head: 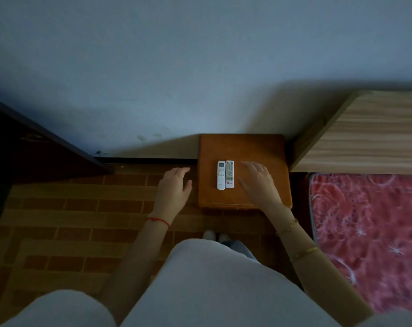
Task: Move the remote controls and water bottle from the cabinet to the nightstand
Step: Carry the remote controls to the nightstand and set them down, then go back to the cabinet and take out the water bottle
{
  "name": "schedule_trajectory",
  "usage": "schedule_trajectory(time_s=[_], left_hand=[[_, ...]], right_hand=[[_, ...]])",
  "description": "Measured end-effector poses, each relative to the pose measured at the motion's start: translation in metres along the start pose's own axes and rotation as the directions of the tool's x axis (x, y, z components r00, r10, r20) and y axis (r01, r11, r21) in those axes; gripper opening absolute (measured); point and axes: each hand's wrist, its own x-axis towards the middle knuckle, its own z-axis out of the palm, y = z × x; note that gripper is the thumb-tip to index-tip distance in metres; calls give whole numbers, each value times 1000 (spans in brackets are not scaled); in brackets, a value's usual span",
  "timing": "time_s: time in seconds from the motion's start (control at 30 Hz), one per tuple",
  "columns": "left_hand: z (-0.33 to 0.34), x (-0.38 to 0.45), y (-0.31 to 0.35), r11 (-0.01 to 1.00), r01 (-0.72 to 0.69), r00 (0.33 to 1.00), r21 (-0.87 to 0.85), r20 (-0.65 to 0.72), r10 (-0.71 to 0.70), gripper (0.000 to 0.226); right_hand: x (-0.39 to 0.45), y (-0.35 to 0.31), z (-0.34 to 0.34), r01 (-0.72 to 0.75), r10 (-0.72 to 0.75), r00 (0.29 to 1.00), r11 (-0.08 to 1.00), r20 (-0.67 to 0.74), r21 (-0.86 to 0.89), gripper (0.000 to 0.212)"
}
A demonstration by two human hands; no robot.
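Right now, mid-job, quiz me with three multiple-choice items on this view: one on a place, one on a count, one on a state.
1. Where do the remotes lie?
A. On the floor
B. On the nightstand
C. On the bed

2. How many remotes are on the nightstand?
A. One
B. Two
C. Three

3. What are the hands doing?
A. Both open, holding nothing
B. The left grips a bottle
C. The right grips a remote

Answers:
1. B: they lie side by side, touching, on the brown top.
2. B: one white with a small screen, one with coloured buttons; no bottle is in view.
3. A: the left hand hangs over the floor and the right hand over the nightstand, beside the remotes, fingers spread.
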Motion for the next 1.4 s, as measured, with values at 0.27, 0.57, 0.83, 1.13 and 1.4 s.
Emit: schedule_trajectory(time_s=[0.27,0.57,0.83,1.13,1.4], left_hand=[[-46,-47,4,994,66,987,-83,-140,-77,42],[-71,-129,-5,919,307,889,-248,-271,-370,41],[-68,-220,-34,715,554,640,-426,-332,-693,41],[-79,-336,-86,477,674,273,-564,-409,-871,39],[-109,-468,-155,214,747,-91,-629,-415,-905,38]], right_hand=[[-21,-22,-25,112,-112,993,994,24,12,49],[-28,-67,-29,413,-411,896,910,169,27,42],[-52,-136,12,675,-648,678,736,346,55,37],[-102,-260,83,865,-767,359,487,533,119,33],[-200,-389,179,901,-763,110,347,637,261,36]])
